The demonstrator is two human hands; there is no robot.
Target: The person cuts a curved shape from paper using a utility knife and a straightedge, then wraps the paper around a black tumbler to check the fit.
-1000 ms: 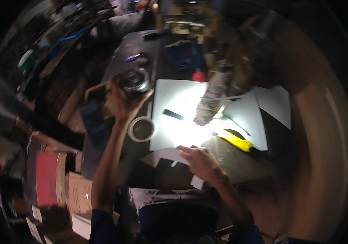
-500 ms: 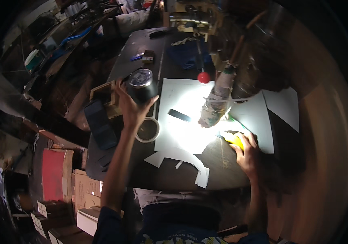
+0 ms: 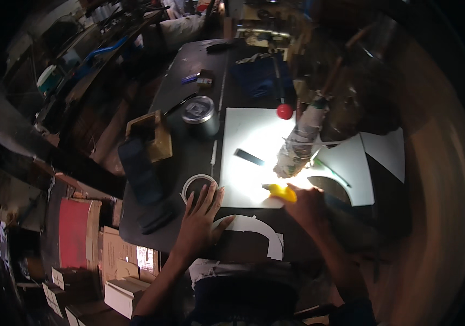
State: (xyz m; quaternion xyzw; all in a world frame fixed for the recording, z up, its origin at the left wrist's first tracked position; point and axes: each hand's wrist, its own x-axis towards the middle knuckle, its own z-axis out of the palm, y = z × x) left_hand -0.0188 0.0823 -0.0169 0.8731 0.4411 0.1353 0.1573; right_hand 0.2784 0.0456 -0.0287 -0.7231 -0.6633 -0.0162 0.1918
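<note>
My left hand lies with fingers spread on the dark table, its fingertips by a white ring and its thumb at a curved white paper strip. In my right hand is a yellow utility knife, pointing left over a large white sheet. Glare hides its blade. The sheet has a curved cut-out at its near edge. A thin green stick, perhaps a pencil, and a dark flat bar lie on it. A dark tumbler with a silver lid stands left of the sheet.
A wrapped machine arm with a bright light hangs low over the sheet, beside a lever with a red knob. Left are a wooden box and a black flat case. Another paper piece lies right; cardboard boxes stand below left.
My left hand has set the tumbler down on the table and come back toward me to the paper strip. My right hand has moved left with the utility knife. The view has shifted slightly.
</note>
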